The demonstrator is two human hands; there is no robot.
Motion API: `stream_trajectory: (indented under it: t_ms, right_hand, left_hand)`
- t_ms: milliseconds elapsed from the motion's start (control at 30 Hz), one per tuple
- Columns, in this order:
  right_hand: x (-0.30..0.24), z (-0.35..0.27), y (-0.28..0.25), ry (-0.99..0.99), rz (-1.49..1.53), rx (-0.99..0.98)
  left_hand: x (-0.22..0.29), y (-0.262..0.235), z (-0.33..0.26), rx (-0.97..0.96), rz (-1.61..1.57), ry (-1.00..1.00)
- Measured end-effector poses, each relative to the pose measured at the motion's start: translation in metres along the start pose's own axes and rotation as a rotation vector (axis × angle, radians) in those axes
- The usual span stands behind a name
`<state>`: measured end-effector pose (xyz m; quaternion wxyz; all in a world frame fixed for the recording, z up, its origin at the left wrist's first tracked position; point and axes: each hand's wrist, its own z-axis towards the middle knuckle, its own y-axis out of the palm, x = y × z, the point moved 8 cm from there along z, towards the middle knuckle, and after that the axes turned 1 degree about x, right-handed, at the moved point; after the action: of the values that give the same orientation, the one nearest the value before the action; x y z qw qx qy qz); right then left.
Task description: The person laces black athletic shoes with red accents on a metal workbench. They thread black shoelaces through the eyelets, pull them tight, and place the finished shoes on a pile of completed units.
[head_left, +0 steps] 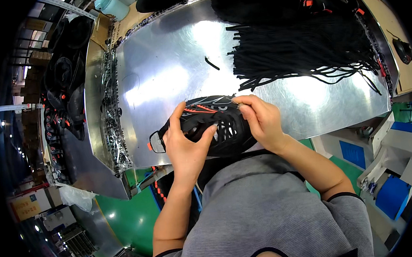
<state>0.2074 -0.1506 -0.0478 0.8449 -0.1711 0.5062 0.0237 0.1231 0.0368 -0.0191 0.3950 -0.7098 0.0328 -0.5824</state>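
Shoe (pixel 217 114) by worktop (pixel 160 56) edge, left hand (pixel 186 148) grip holding its side, right hand (pixel 265 125) at its rim, can't tell if gripping; black laces (pixel 299 49) beyond

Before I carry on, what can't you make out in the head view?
All in the head view:
What, if anything, the right hand pinches: too small, hidden by its fingers.
Underside of the black shoe: hidden by the shoe itself.
Number of black laces: they overlap.
Black heap: cut off by the upper edge.

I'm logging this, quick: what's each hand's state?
Left hand: holding the black shoe.
Right hand: pinched closed at the shoe's edge; what it grips can't be told.
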Motion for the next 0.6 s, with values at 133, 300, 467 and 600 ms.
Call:
stream_trajectory:
  t_ms: [133,300,467,600]
  right_hand:
    - [-0.002,0.002,0.003,-0.023,-0.001,-0.013]
    - [-0.003,0.003,0.002,-0.063,-0.066,0.003]
    - [0.017,0.015,-0.002,0.179,0.157,-0.054]
    - [-0.044,0.023,0.003,-0.260,-0.061,-0.238]
  left_hand:
    - [0.000,0.004,0.002,0.081,0.108,0.000]
    - [0.002,0.013,0.007,-0.186,-0.230,-0.175]
    - [-0.001,0.005,0.000,-0.600,-0.587,-0.361]
    - [0.000,0.005,0.005,-0.535,-0.566,-0.352]
